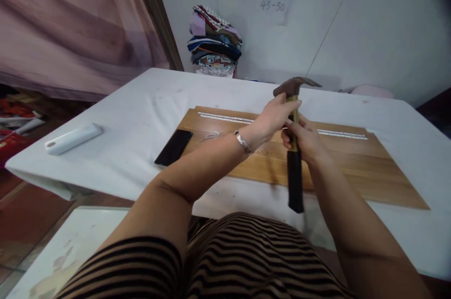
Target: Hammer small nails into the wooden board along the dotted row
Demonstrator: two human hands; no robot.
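Note:
A claw hammer [295, 167] stands upright above a wooden board [352, 167], its rusty head up and its black grip hanging down. My right hand [305, 139] is wrapped round the yellow part of the handle. My left hand [276, 113], with a silver bracelet on the wrist, reaches across and its fingers close on the handle just under the hammer head. A small pile of nails [210, 136] lies on the board's left end. A row of tiny nail points shows in the board under my hands.
The board lies on a white-covered table [141, 111]. A black phone [174, 147] sits at the board's left edge, a white oblong object [73, 138] further left. Folded clothes [214, 38] are stacked against the back wall. A pink curtain [70, 22] hangs at left.

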